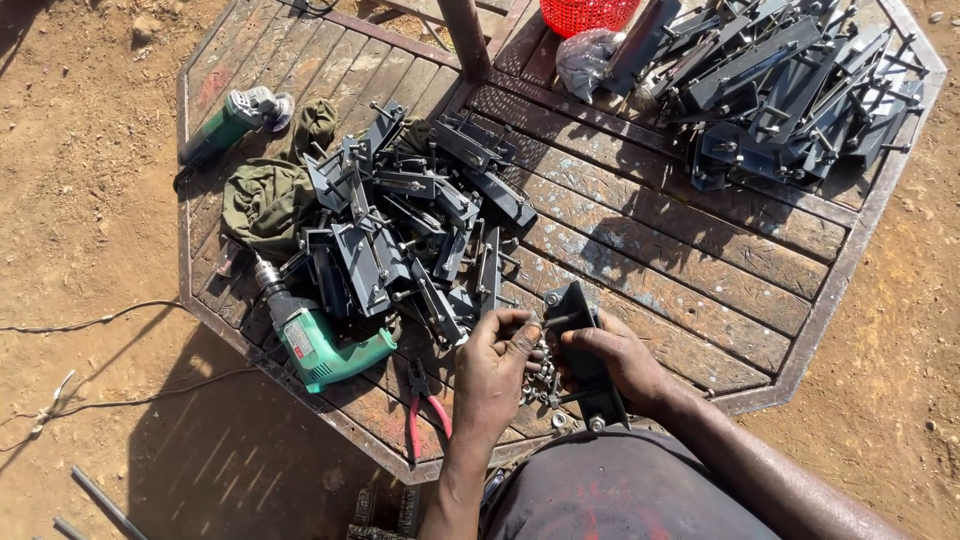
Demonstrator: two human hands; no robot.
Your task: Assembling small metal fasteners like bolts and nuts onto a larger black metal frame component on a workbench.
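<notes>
The left hand (497, 352) was closed to a pinch, thumb and fingertips gripping a bolt (560, 320) at the near edge of the tabletop (700, 250). The right hand (615, 358) was wrapped around a dark metal bracket (585, 345), holding it tilted, its far end raised above the planks. The bolt lay across the bracket's upper part, touching it. Whether it was threaded into the bracket could not be told.

Loose nuts (540, 385) lay in a small heap on the planks between the two hands, just under the bracket.

To the left of the hands, a pile of brackets (400, 230) covered the middle of the tabletop. A green drill (320, 340) lay at the near left edge, beside that pile. Red-handled pliers (425, 410) lay near the left hand, between it and the drill. An olive cloth (265, 200) sat at the left, partly under the pile. A green grinder (235, 115) rested at the far left corner.

A second pile of brackets (790, 85) occupied the far right, well apart from the hands. A red basket (585, 15) stood at the far edge, and a grey bag (590, 60) just beside it.
</notes>
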